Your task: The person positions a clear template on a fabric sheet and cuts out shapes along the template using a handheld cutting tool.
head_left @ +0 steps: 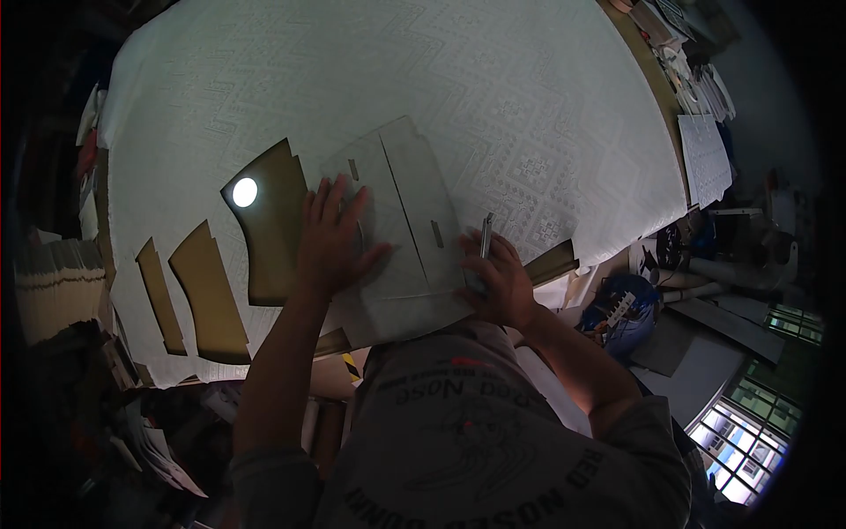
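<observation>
A pale pattern piece (pixel 370 220) with a long slit and two short slots lies on the white patterned fabric (pixel 352 62). My left hand (pixel 330 238) rests flat on its left side, fingers spread. At the right edge of the piece, my right hand (pixel 500 278) is closed around a slim metal cutter knife (pixel 486 234), which points up and away from me; its tip is too small to make out. Left of my left hand are brown shaped areas (pixel 273 238) that look like cut-outs in the fabric. A bright white disc (pixel 245 192) shows on the largest one.
The fabric covers a large table, with another brown strip (pixel 551 262) by its near right edge. Stacked material (pixel 57 286) stands at the left. Papers (pixel 705 159) lie along the right edge. A blue bundle (pixel 621 313) and pale tubes (pixel 723 273) are at the lower right.
</observation>
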`<act>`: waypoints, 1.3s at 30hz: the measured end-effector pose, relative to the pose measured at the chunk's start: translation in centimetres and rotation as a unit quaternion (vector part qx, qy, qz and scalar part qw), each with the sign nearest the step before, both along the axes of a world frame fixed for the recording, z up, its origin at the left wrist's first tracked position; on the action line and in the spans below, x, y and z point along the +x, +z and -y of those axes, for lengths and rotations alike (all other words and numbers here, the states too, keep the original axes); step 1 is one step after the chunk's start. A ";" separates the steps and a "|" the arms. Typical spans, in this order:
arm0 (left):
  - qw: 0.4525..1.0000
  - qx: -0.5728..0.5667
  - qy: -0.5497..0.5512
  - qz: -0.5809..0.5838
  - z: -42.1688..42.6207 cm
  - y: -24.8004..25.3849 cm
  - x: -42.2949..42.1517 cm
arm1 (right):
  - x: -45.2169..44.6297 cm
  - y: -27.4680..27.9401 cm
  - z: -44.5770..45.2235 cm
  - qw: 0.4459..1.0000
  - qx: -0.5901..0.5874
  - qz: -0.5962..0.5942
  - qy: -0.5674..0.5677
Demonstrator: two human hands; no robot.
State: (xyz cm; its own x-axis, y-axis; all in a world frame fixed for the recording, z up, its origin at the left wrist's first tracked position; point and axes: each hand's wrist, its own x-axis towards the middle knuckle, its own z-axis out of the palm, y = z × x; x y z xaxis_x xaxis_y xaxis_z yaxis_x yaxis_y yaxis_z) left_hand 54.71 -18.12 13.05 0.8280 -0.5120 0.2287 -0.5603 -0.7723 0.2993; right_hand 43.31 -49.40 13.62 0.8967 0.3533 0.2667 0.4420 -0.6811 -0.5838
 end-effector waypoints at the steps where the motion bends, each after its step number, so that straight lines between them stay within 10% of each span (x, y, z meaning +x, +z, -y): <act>1: 1.000 0.000 0.001 -0.005 0.0 0.0 0.0 | 0.0 0.0 0.0 1.000 0.005 -0.002 -0.001; 39: 1.000 0.003 0.008 -0.012 0.0 -0.1 0.0 | -0.1 -0.8 0.1 1.000 0.002 -0.007 -0.001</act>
State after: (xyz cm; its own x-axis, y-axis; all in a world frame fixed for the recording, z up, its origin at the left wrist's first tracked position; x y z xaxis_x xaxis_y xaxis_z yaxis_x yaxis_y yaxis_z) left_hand 54.71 -18.15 12.92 0.8412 -0.5004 0.2049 -0.5407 -0.7830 0.3075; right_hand 43.20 -49.52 12.86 0.9005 0.3513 0.2562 0.4335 -0.6793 -0.5922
